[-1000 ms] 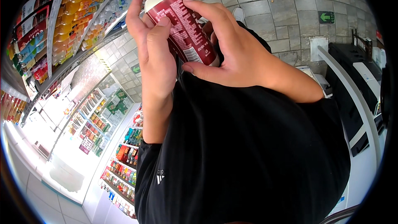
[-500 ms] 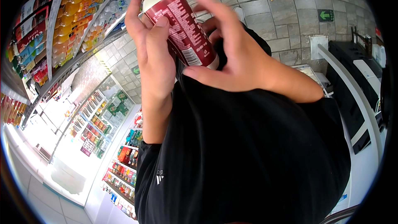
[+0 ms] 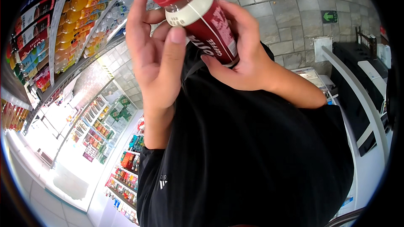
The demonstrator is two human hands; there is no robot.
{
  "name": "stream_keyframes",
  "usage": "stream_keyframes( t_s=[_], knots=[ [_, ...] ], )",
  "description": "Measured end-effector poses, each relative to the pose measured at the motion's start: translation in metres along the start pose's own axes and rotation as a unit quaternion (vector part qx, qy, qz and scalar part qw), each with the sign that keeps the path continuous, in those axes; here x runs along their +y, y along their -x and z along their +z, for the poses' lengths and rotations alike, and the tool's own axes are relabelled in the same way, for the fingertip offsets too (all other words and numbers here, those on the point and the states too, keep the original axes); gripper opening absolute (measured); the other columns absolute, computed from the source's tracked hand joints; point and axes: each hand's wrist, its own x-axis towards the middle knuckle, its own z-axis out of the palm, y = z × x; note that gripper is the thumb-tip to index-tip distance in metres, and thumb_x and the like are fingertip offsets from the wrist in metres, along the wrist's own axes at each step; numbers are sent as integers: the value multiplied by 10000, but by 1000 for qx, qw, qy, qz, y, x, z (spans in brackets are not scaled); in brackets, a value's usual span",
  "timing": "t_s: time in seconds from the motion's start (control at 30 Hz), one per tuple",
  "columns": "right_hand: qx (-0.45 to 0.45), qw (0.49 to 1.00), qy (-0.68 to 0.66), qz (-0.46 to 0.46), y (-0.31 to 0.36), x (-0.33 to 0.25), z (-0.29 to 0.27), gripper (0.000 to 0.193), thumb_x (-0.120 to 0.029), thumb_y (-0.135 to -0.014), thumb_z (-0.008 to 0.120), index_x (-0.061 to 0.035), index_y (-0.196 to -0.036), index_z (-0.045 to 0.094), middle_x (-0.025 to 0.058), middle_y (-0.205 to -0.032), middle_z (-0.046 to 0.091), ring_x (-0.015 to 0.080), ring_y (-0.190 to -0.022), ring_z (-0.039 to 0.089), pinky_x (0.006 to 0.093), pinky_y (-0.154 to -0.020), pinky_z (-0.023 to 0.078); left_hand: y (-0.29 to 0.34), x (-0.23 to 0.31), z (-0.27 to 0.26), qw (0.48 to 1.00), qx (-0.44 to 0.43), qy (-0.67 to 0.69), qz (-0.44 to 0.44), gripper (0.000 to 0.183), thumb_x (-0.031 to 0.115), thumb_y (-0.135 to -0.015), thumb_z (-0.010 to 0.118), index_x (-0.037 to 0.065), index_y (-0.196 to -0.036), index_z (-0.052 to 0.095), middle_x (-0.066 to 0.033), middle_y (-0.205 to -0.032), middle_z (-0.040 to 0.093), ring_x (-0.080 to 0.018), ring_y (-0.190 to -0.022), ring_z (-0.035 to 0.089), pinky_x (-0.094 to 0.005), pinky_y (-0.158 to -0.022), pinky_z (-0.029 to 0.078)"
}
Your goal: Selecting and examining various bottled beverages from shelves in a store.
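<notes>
A dark red coffee bottle (image 3: 210,25) with a red cap and a cream band round its shoulder is tilted in front of my chest, cap toward the upper left. My right hand (image 3: 246,54) wraps its lower body, with the thumb on the near side and the fingers partly hidden behind it. To the left of the bottle, my left hand (image 3: 158,54) has its fingers spread. Its thumb tip lies at the cream band and its index finger points up beside the cap. Whether the left fingers touch the bottle cannot be made out.
Shelves of orange drink bottles (image 3: 78,17) and packages rise at the left. A glass-fronted display (image 3: 99,128) and another stocked shelf (image 3: 126,172) stand lower left. Stone-tile floor (image 3: 290,25) bears a green arrow sign (image 3: 329,16). A counter with black equipment (image 3: 351,71) is at the right.
The bottle has turned so another side of its label faces me, and its cap has come nearer. My right hand has closed round the lower body; my left fingers have loosened from it.
</notes>
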Motion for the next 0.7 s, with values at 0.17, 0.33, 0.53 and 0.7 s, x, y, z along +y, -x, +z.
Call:
stream_keyframes(
  t_s=[0.17,0.33,0.53,0.7],
  knots=[
    [-53,993,-105,-25,-6,-4,-14,1017,7,-841,766,-9,-1601,90,230,-1525,403,309,-1347,535,438,-1127,437,-14,7,-5,999,-43,17,23,586,228,-1069,536,-78,-1544,378,-267,-1522,500,-325,-1404,511,-449,-1191,379],
    [-83,903,-394,152,5,-8,-14,896,-35,-854,840,-20,-1558,286,129,-1334,625,199,-1225,627,361,-1012,522,-19,7,5,993,-76,-16,88,743,266,-996,647,-56,-1584,325,-331,-1406,584,-337,-1224,655,-417,-1064,506],
    [-149,873,-400,236,-2,-3,-24,704,-63,-891,818,-13,-1482,438,89,-1272,646,145,-1069,674,322,-866,579,-17,-1,18,992,-88,32,87,840,192,-915,750,-41,-1587,304,-276,-1291,646,-335,-1160,688,-422,-1014,541],
    [-138,795,-534,251,-6,-4,-20,670,-222,-998,690,-18,-1526,332,171,-1169,658,235,-962,713,359,-776,613,-21,15,27,995,-84,-4,46,727,189,-961,709,-42,-1557,362,-264,-1309,643,-328,-1193,674,-425,-1031,535]
  ],
)
